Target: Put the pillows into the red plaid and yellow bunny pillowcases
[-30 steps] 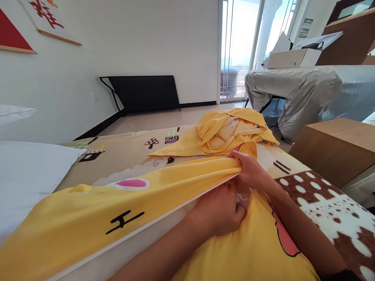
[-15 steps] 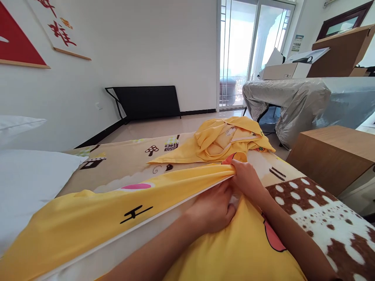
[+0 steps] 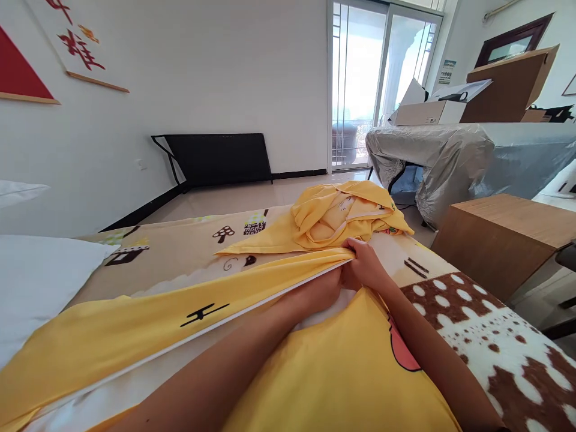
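A yellow pillowcase (image 3: pixel 342 366) with a white-edged opening and printed shapes lies close in front of me, with white filling (image 3: pixel 180 354) showing along the opening. My right hand (image 3: pixel 364 264) is closed around the bunched far corner of the pillowcase and holds the edge up. My left hand (image 3: pixel 326 291) reaches through the opening to that same corner. Its fingers are hidden inside the cloth and behind my right hand, so their grip does not show. Just beyond both hands, a crumpled heap of matching yellow cloth (image 3: pixel 315 222) rests on the patterned bed blanket (image 3: pixel 180 246).
White pillows (image 3: pixel 40 276) are at the left. A wooden box-shaped cabinet (image 3: pixel 499 240) stands right of the bed. Behind it, a plastic-covered table (image 3: pixel 450 156) carries cardboard boxes (image 3: pixel 504 90). A black folded frame (image 3: pixel 220 159) leans against the far wall.
My left hand has gone deeper into the pillowcase corner, and its fingers have passed out of sight. My right hand keeps its grip on the edge. The view has shifted slightly right.
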{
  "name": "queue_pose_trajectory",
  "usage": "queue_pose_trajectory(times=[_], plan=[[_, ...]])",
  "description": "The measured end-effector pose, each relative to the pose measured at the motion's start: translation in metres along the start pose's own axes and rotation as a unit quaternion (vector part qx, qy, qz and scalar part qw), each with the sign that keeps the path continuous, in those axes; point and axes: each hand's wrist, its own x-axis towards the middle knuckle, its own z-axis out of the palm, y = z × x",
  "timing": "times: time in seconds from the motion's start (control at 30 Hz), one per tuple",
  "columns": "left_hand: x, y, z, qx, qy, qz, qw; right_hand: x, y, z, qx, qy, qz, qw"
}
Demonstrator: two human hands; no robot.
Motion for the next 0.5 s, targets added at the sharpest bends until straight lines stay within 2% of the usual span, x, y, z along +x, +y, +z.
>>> queue_pose_trajectory(times=[0.07, 0.2, 0.33, 0.4, 0.5], plan=[[0.0, -0.006, 0.007, -0.014, 0.03, -0.034, 0.999, 0.0, 0.0, 0.0, 0.029, 0.002, -0.008, 1.0], [-0.006, -0.013, 0.017, -0.056, 0.038, -0.084, 0.994, -0.001, 0.0, -0.001, 0.047, -0.005, -0.019, 0.999], [-0.01, -0.012, 0.021, -0.143, 0.059, -0.07, 0.986, -0.002, -0.001, -0.007, 0.077, -0.044, -0.033, 0.996], [-0.008, -0.012, 0.023, -0.162, 0.055, -0.07, 0.983, -0.002, -0.003, -0.009, 0.057, -0.042, -0.047, 0.996], [-0.002, -0.014, 0.028, -0.162, 0.026, -0.084, 0.983, -0.005, -0.009, -0.01, -0.029, -0.011, -0.064, 0.997]])
